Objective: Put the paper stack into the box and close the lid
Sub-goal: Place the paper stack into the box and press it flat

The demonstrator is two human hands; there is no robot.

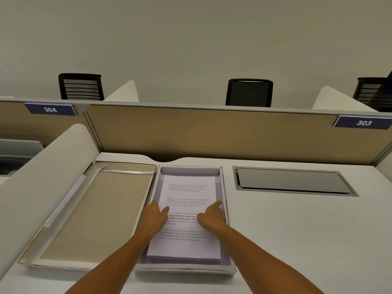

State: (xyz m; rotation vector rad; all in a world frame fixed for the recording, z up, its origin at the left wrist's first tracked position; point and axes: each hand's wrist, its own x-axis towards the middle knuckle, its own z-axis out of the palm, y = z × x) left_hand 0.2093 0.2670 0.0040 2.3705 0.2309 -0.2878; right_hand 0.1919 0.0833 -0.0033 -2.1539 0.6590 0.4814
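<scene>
A white paper stack (187,194) with printed text lies inside the open white box (191,171) at the middle of the desk. The box's lid (95,211), beige inside, lies flat and open to the left of the box. My left hand (153,217) grips the stack's left edge, thumb on the top sheet. At the stack's right edge is my right hand (212,218), thumb on top and fingers down between paper and box wall. The stack's near end sits slightly raised above the box floor.
A grey cable hatch (292,181) is set into the white desk (297,230) to the right of the box. A curved white divider (42,166) rises on the left. A tan partition (212,132) stands behind, with black chairs beyond it.
</scene>
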